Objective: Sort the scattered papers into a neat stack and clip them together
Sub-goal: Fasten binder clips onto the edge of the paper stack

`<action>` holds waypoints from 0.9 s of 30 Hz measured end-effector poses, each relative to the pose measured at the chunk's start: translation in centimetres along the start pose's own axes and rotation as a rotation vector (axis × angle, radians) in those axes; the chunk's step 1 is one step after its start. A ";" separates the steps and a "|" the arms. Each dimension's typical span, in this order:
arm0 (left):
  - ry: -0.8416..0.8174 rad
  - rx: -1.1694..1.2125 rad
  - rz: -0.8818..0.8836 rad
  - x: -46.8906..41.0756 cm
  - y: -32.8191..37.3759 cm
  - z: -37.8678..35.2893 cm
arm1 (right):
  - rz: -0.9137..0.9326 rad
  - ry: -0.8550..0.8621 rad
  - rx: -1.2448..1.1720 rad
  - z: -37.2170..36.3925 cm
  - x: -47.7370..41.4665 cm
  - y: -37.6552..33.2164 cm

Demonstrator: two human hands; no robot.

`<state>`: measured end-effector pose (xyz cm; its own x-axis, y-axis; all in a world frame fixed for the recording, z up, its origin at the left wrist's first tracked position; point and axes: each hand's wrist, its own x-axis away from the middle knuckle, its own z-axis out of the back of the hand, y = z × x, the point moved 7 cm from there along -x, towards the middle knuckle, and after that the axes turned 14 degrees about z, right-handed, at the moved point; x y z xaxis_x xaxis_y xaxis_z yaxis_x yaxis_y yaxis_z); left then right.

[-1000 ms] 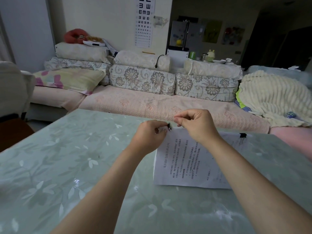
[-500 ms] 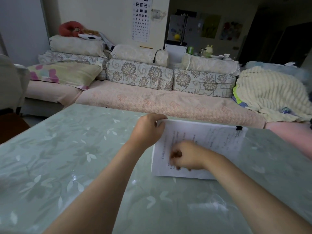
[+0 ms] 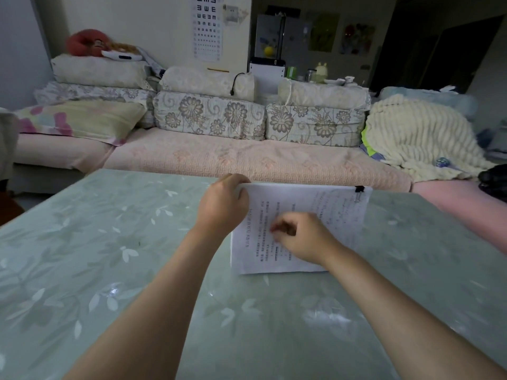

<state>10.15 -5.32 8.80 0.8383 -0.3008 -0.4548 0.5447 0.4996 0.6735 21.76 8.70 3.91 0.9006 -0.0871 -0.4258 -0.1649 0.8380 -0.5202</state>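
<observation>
Paper grip, left hand: I am watching the left hand [image 3: 223, 207] curling its fingers over the far left corner of the paper stack [image 3: 329, 215] and gripping it there.
Right hand: the right hand [image 3: 299, 237] is resting on the middle of the top sheet with its fingers curled under. Whether they are pinching something small or nothing at all is hidden from me, so I am not calling it.
Paper stack: it is lying flat toward the far side of the table [image 3: 109, 256], printed side up, and its edges are looking squared from where I am viewing.
Binder clip: a black binder clip [image 3: 358, 189] is biting the far right corner of the stack, its silver handle folded onto the page.
Far left corner: the left hand is covering it, so I cannot tell whether a second clip is sitting there.
Surroundings: the table is showing a pale green leaf pattern, and a sofa [image 3: 247, 157] with a pink cover is running along its far side.
Step in hand: I am judging the sorting done and the clipping under way, with the hands steadying the sheets.
Next move: I am expecting the left corner to need checking, with the sheets kept pinned flat so that nothing is sliding out of line.
</observation>
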 end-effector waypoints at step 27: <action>-0.083 -0.596 -0.483 1.2 3.9 -2.0 | 0.291 0.011 0.726 4.4 -3.2 -1.8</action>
<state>13.24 -2.10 9.74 0.5230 -0.6447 -0.5576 0.7650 0.6434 -0.0264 20.92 9.85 9.46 0.8569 0.1878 -0.4800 -0.0857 0.9702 0.2267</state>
